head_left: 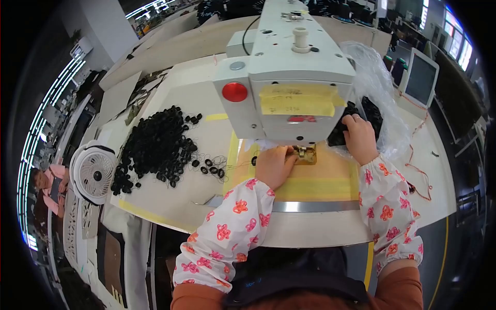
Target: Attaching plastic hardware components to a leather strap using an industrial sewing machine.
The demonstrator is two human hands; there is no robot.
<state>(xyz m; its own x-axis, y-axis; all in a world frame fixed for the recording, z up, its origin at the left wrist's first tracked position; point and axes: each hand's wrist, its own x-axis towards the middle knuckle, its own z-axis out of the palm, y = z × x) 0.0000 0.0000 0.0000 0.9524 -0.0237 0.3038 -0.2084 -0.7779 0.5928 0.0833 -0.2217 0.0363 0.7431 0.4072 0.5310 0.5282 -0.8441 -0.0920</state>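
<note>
Right now the left hand (275, 164) rests on the yellow-taped plate (315, 181) of the sewing machine (289, 72), fingers curled together and pressed down just beside the presser foot (306, 153). It probably pins a small black piece there, though the machine head hides the spot. The right hand (359, 137) reaches into a clear plastic bag (385, 103) at the machine's right side, fingers closed on the black pieces (372, 111) inside; whether it has one pinched I cannot tell.

To do this well, I judge the left fingertips should stay flat and clear of the needle line, holding the piece square to the foot. The right hand should lift a single piece, not a clump.

A heap of black loops (157, 147) lies on the counter (170, 206) to the left, well apart from the hands, with a small white fan (93, 173) at its edge.
</note>
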